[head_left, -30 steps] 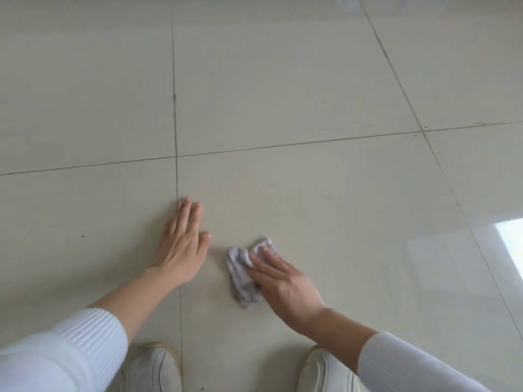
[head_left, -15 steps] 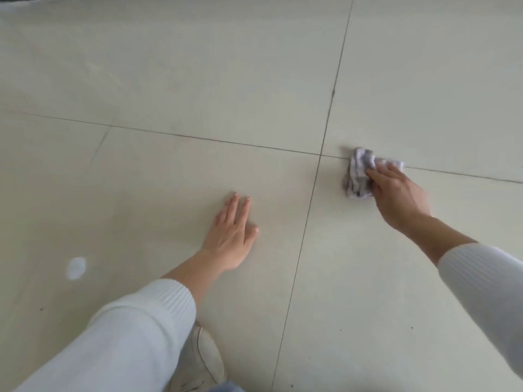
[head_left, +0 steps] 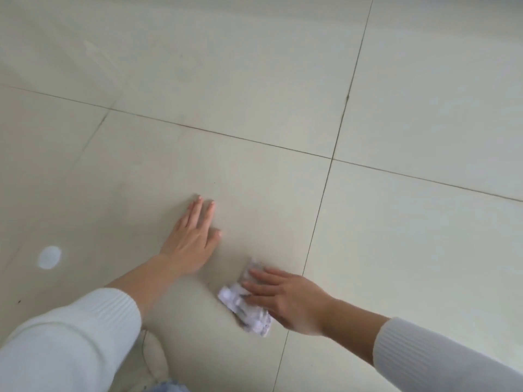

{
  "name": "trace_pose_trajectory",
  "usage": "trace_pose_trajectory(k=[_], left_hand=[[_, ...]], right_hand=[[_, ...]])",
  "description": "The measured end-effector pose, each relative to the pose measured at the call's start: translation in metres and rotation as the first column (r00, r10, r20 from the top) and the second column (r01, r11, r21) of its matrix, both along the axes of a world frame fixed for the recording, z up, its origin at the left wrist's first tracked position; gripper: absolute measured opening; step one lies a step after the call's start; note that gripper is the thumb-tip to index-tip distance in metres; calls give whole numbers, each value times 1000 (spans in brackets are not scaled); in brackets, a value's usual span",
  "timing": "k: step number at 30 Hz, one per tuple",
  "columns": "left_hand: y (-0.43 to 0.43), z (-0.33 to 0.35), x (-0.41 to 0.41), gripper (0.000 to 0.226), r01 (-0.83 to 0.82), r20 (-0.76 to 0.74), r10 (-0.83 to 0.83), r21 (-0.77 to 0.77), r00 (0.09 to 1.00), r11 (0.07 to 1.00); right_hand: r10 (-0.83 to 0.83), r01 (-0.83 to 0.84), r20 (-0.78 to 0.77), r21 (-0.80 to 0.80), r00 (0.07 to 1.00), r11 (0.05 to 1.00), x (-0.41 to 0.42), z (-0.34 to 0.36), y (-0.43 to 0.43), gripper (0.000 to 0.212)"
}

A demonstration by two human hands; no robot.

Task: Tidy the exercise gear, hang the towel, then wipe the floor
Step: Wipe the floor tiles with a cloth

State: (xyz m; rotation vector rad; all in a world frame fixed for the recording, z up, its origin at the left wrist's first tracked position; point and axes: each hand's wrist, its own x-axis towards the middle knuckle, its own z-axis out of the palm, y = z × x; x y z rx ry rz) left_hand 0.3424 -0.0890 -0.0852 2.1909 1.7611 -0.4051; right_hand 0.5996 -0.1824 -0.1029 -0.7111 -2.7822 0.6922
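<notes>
Head view is looking down on a glossy pale cream tiled floor (head_left: 254, 66), which is filling the whole picture, with thin dark grout lines (head_left: 319, 205) crossing between the large square tiles. A white ribbed knit left sleeve (head_left: 65, 340) is reaching in from the near left corner, and a matching white ribbed right sleeve (head_left: 441, 360) is coming in from the near right edge.

The left hand (head_left: 192, 239) is lying flat on the floor, palm down, its fingers straight and close together and pointing far, holding nothing. The right hand (head_left: 291, 301) is lying to the near right of it, well apart, with its fingers stretched out and pointing left, pressing down on a small crumpled white and pale lilac cloth (head_left: 243, 306). This cloth is lying on the floor just left of a grout line, partly under the right fingers, with its near edge sticking out past the hand; it is looking blurred.

A pale off-white shoe (head_left: 154, 360) is showing at the near edge beside the left sleeve, with a scrap of light blue denim (head_left: 167, 387) below it. A small round bright spot of light (head_left: 49, 257) is glinting on the floor at the left.
</notes>
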Motion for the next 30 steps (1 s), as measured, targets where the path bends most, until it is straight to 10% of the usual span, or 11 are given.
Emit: trace_pose_trajectory(k=[3, 6, 13, 15, 21, 25, 30], left_hand=[[12, 0, 2, 86, 0, 17, 0, 11, 1000, 1000], [28, -1, 7, 77, 6, 12, -6, 3, 1000, 1000], [34, -6, -8, 90, 125, 99, -134, 92, 986, 988], [38, -6, -14, 85, 112, 137, -121, 73, 983, 991], [60, -18, -38, 88, -87, 117, 70, 149, 991, 985], [64, -18, -46, 80, -52, 138, 27, 179, 990, 982], [67, -18, -58, 73, -35, 177, 4, 172, 984, 985]], right_hand=[[53, -60, 74, 96, 996, 994, 33, 2, 18, 46], [-306, 296, 35, 176, 951, 939, 85, 3, 50, 37], [-912, 914, 101, 34, 398, 403, 103, 15, 127, 45], [-901, 902, 78, 36, 427, 431, 67, 12, 139, 48], [-396, 376, 103, 172, 912, 911, -42, 1, 89, 59], [-44, 35, 144, 64, 989, 997, -41, -1, 61, 57], [-460, 441, 115, 161, 880, 883, 21, 6, 122, 53]])
